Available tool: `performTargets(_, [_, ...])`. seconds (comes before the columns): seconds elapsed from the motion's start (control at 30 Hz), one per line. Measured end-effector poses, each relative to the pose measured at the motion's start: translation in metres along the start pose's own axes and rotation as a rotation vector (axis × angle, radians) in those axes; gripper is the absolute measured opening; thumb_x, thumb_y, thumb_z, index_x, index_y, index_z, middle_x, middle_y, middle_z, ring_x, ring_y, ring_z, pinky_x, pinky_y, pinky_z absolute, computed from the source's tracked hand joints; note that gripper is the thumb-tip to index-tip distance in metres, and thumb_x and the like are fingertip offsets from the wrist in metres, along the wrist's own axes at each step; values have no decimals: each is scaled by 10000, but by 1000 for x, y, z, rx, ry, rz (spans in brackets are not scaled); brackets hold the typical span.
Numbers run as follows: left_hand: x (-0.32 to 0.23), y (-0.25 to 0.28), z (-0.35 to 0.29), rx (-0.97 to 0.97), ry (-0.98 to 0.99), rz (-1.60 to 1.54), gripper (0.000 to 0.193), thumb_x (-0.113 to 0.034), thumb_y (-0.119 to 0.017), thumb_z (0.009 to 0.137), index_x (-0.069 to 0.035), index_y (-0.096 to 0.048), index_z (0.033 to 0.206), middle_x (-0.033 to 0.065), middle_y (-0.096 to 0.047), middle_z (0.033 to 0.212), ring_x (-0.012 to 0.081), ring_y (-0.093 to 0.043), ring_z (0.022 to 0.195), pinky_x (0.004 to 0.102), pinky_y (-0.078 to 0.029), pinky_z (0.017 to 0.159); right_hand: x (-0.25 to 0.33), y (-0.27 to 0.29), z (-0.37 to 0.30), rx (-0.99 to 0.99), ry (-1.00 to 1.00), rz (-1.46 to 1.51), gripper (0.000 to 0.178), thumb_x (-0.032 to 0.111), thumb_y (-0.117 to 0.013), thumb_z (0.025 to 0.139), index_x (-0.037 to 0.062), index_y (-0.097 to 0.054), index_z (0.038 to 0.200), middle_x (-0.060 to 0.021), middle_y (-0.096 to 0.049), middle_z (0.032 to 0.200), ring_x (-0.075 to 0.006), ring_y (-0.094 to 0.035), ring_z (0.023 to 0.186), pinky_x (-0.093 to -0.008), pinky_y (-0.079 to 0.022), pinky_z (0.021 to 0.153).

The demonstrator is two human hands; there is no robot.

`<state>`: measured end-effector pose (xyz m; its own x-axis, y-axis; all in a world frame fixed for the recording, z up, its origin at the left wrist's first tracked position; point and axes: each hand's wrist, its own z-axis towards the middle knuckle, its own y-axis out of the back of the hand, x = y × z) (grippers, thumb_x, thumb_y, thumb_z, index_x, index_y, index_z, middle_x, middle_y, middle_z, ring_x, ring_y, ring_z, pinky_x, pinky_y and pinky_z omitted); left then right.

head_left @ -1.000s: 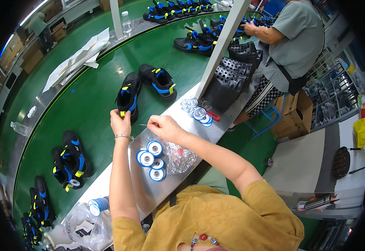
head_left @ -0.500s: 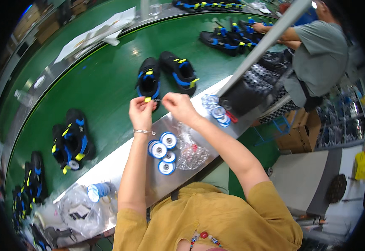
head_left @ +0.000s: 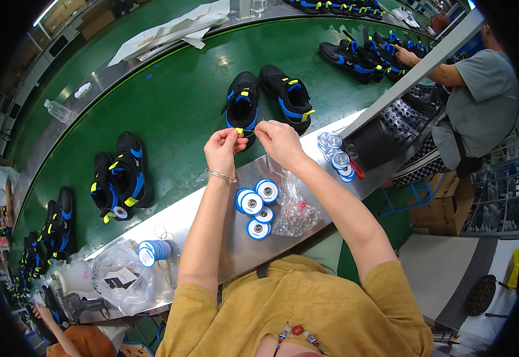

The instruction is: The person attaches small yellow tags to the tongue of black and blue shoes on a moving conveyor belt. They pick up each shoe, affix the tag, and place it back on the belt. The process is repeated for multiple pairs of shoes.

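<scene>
A black shoe (head_left: 241, 107) with blue and yellow trim stands on the green belt, its heel toward me. My left hand (head_left: 222, 153) is closed in a pinch on the yellow heel loop (head_left: 239, 131) of this shoe. Close beside it, my right hand (head_left: 281, 144) pinches a thin strand that runs toward the loop; its far end is too small to make out. The matching shoe (head_left: 287, 98) stands just right of it. Below my hands, several round white tags with blue rims (head_left: 259, 231) lie on the metal ledge (head_left: 235, 256), next to a heap of clear plastic strands (head_left: 295, 217).
More round tags (head_left: 334, 152) lie by a slanted grey post (head_left: 417, 71). A stack of tags (head_left: 155, 252) and a clear plastic bag (head_left: 125, 285) sit at left. Another shoe pair (head_left: 129, 169) stands on the belt. A co-worker (head_left: 485, 101) handles shoes at far right.
The whole view has shifted, with the scene now lying further right. My hands stay together at the heel loop, the right one slightly raised. Another person's arm shows at lower left.
</scene>
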<state>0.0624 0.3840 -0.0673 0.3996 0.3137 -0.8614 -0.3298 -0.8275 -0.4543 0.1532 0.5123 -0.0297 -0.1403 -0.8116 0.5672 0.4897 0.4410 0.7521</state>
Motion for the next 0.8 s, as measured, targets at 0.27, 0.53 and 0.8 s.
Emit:
performTargets(0.27, [-2, -1, 0, -6, -41, 47, 157, -121, -627, 921, 35, -606, 916, 103, -665, 803, 151, -658, 635, 243, -552, 560, 7, -3, 2, 12, 8, -33, 117, 174, -568, 867, 91, -620, 805, -110, -634, 782, -342, -636, 744, -454, -506, 638])
performTargets(0.53, [-5, 4, -2, -38, -57, 81, 129, -110, -638, 906, 13, -603, 924, 84, -658, 817, 135, -644, 664, 242, -549, 579, 23, -19, 10, 40, -14, -19, 149, 187, -538, 882, 73, -605, 813, -123, -654, 804, -345, -643, 769, -460, -510, 654])
performTargets(0.8, [-12, 19, 0, -30, -74, 44, 62, -65, -646, 875, -25, -622, 917, 43, -641, 825, 106, -613, 670, 222, -514, 555, 27, -18, 9, 151, -164, 180, 177, 169, -488, 913, 43, -602, 960, -184, -663, 858, -382, -633, 820, -473, -489, 706])
